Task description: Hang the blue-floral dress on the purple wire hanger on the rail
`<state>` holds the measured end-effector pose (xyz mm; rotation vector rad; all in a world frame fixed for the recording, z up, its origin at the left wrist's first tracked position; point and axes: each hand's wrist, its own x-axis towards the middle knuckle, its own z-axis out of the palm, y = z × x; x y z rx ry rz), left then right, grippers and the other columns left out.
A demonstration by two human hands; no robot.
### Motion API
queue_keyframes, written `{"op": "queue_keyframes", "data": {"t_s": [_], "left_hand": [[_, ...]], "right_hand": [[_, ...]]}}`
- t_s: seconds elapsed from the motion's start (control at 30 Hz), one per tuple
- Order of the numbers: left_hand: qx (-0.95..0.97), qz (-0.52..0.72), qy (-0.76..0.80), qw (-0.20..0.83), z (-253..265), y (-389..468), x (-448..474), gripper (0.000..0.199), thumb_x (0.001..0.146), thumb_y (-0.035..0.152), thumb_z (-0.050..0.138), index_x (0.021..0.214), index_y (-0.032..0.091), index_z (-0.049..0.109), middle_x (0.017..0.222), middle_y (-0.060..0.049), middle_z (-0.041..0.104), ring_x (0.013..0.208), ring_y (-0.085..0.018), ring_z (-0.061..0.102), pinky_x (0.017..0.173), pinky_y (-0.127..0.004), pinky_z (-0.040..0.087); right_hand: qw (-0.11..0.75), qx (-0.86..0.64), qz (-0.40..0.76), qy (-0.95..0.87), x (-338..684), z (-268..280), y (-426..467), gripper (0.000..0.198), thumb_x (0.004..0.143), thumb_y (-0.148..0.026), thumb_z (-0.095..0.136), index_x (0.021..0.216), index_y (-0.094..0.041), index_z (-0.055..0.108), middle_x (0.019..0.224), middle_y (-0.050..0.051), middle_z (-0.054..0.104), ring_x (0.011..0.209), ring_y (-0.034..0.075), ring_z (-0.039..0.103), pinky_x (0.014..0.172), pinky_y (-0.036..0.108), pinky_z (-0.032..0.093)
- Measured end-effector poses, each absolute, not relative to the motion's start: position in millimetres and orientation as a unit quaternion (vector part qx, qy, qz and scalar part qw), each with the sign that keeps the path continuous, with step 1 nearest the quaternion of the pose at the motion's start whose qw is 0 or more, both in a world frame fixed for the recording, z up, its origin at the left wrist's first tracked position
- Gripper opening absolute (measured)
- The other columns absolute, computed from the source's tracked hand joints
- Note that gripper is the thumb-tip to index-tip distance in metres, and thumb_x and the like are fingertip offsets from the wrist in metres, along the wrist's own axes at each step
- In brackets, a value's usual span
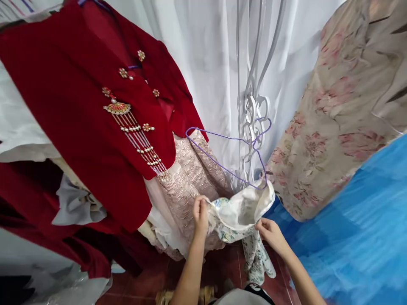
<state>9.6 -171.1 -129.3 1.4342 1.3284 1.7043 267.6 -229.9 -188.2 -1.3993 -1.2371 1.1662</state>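
Left hand [201,214] has the floral-print garment [231,235] pinched by one edge, and the right hand [269,232] is clamped on the near rim of its rounded, gaping opening. Pale, soft-looking lining. It's right under the thin purple hanger [229,137], touching its lower corner, near curly white metalwork [254,103]. Velvety red jacket [79,110] with beaded tassels [141,146] further left.

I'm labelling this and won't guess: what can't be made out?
In the head view:
Held garment: full shape, hidden by its folds.
Hanger: contact with that garment, too small to tell.
Red jacket: left part, cut off by the left edge.
Blue cloth: the rest, cut off by the right edge.
Wooden thing: middle, hidden by the left arm.
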Motion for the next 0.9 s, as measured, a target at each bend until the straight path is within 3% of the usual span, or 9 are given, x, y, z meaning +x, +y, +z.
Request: {"op": "queue_keyframes", "data": {"t_s": [0.13,0.23,0.3,0.37,0.43,0.57,0.67,0.77,0.9], "left_hand": [[0.684,0.488,0.417,0.347,-114.5,-200.4,45.8,0.032,0.099,0.046,0.045,0.090,0.023,0.065,0.083,-0.004,0.066,0.076,-0.019,0.061,0.073,-0.029,0.050],[0.759,0.379,0.344,0.403,-97.9,-215.9,65.9,0.030,0.100,0.040,0.045,0.093,0.024,0.069,0.085,-0.003,0.070,0.074,-0.018,0.062,0.074,-0.029,0.049],[0.768,0.353,0.321,0.428,-93.4,-221.7,72.8,0.028,0.100,0.039,0.046,0.095,0.023,0.070,0.086,-0.003,0.070,0.076,-0.018,0.062,0.075,-0.028,0.048],[0.753,0.349,0.324,0.453,-94.7,-225.1,74.2,0.029,0.100,0.040,0.048,0.093,0.022,0.069,0.084,-0.003,0.068,0.076,-0.017,0.061,0.073,-0.027,0.047],[0.724,0.343,0.338,0.494,-99.9,-228.0,71.5,0.031,0.099,0.045,0.051,0.088,0.020,0.067,0.080,-0.002,0.065,0.074,-0.016,0.058,0.070,-0.026,0.044],[0.648,0.286,0.309,0.634,-119.5,-235.5,58.6,0.040,0.084,0.057,0.070,0.099,0.020,0.063,0.081,0.001,0.060,0.073,-0.014,0.053,0.066,-0.023,0.040],[0.625,0.203,0.277,0.701,-144.6,-242.9,47.4,0.058,0.069,0.055,0.083,0.113,0.024,0.062,0.091,0.001,0.063,0.080,-0.016,0.055,0.073,-0.025,0.042],[0.648,0.108,0.363,0.661,-175.5,-247.7,39.5,0.040,0.061,0.047,0.087,0.090,0.025,0.071,0.082,0.004,0.061,0.080,-0.018,0.055,0.075,-0.028,0.044],[0.642,0.080,0.519,0.559,-188.1,-242.2,37.4,0.027,0.064,0.038,0.079,0.062,0.019,0.060,0.062,0.006,0.047,0.065,-0.015,0.045,0.064,-0.027,0.039]], "right_hand": [[0.430,-0.596,0.431,-0.524,260.3,-182.8,-240.7,0.048,0.081,-0.065,0.064,0.068,-0.020,0.065,0.068,0.003,0.067,0.066,0.020,0.058,0.065,0.031,0.046],[0.434,-0.477,0.579,-0.499,249.8,-163.1,-249.9,0.068,0.089,-0.078,0.042,0.085,-0.018,0.073,0.087,0.010,0.073,0.086,0.026,0.064,0.086,0.039,0.049],[0.425,-0.382,0.676,-0.466,243.6,-151.4,-255.2,0.078,0.086,-0.086,0.036,0.090,-0.018,0.075,0.090,0.011,0.073,0.090,0.027,0.065,0.092,0.042,0.047],[0.406,-0.326,0.714,-0.468,241.2,-142.2,-259.4,0.071,0.079,-0.085,0.054,0.090,-0.017,0.074,0.087,0.009,0.072,0.084,0.025,0.064,0.086,0.039,0.048],[0.365,-0.304,0.716,-0.511,242.7,-134.7,-262.8,0.054,0.075,-0.068,0.074,0.082,-0.015,0.072,0.076,0.004,0.067,0.071,0.018,0.057,0.074,0.031,0.046],[0.323,-0.294,0.712,-0.550,251.0,-129.2,-271.7,0.035,0.079,-0.046,0.079,0.073,-0.012,0.070,0.063,-0.002,0.056,0.058,0.010,0.042,0.061,0.023,0.036],[0.383,-0.321,0.725,-0.474,262.5,-139.9,-279.4,0.030,0.073,-0.044,0.081,0.075,-0.014,0.073,0.067,0.001,0.063,0.060,0.014,0.052,0.063,0.026,0.042],[0.513,-0.375,0.703,-0.320,288.2,-154.0,-280.0,0.025,0.065,-0.042,0.081,0.076,-0.020,0.076,0.069,0.004,0.070,0.065,0.022,0.063,0.065,0.032,0.049],[0.615,-0.405,0.627,-0.254,346.2,-150.1,-268.5,0.023,0.069,-0.045,0.069,0.079,-0.026,0.077,0.065,0.008,0.072,0.071,0.034,0.071,0.077,0.047,0.055]]}}
